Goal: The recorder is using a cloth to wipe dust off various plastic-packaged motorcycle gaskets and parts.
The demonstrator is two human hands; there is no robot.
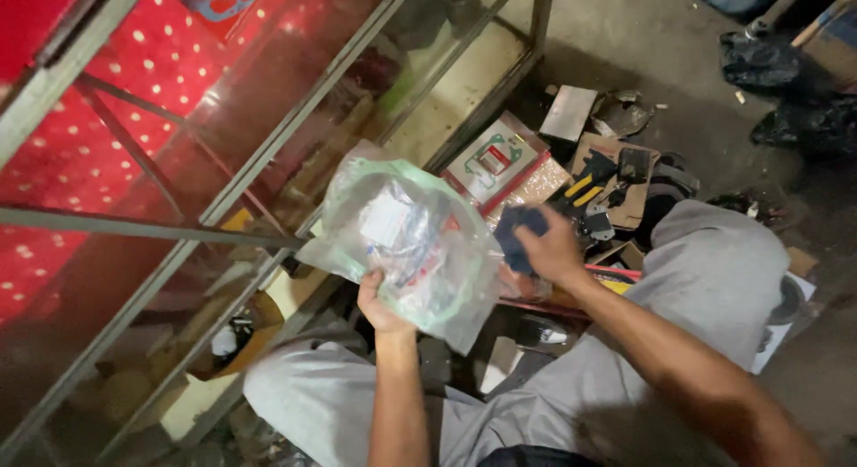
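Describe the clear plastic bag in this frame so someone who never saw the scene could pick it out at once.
Start at the glass-and-metal display case on the left; just right of its lower edge, the left hand holds up the clear plastic bag. Unlike the flat red-edged packet on the floor behind, it is crinkled, see-through and green-rimmed.
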